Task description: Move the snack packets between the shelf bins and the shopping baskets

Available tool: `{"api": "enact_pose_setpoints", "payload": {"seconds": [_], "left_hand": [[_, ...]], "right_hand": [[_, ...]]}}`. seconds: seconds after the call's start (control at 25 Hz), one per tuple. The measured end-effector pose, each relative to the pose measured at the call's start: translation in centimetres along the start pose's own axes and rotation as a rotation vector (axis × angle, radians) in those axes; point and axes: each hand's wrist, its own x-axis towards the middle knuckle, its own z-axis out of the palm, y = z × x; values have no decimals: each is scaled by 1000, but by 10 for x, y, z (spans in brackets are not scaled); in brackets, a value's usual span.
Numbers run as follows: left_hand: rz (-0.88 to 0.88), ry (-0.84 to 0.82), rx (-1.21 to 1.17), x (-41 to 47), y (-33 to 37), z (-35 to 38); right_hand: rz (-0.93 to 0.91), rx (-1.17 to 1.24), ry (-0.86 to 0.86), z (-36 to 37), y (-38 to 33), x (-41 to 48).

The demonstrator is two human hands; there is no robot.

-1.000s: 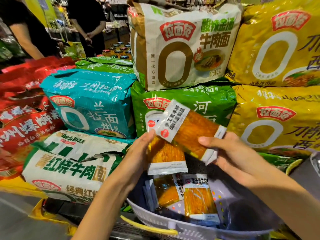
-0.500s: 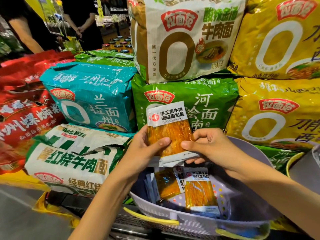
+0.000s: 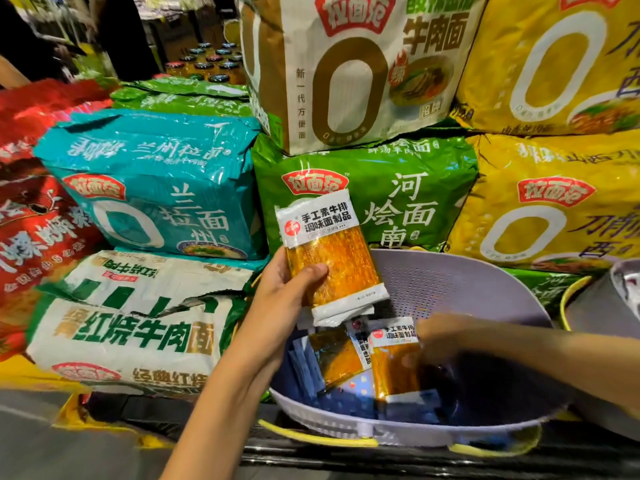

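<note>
Orange snack packets (image 3: 332, 258) stand upright over the basket (image 3: 467, 271), left hand (image 3: 287, 292) clamped round them. Loose packet (image 3: 394, 362) lies lengthwise inside, just left of the right hand (image 3: 436, 337), fingers too blurry to call.

Bright store light, motion-blurred right hand (image 3: 437, 338), warped edges.

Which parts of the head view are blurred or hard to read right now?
Head view: the right hand is motion-smeared over the basket, so its grip is unreadable; the left hand and its held snack packets are sharp; glare streaks the teal noodle pack.
</note>
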Motion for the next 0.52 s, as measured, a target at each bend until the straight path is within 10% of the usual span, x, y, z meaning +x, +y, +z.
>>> {"api": "enact_pose_setpoints", "payload": {"seconds": [0.52], "left_hand": [[-58,36,16,-1,0,1]], "right_hand": [[194,907,50,31,-1,39]]}}
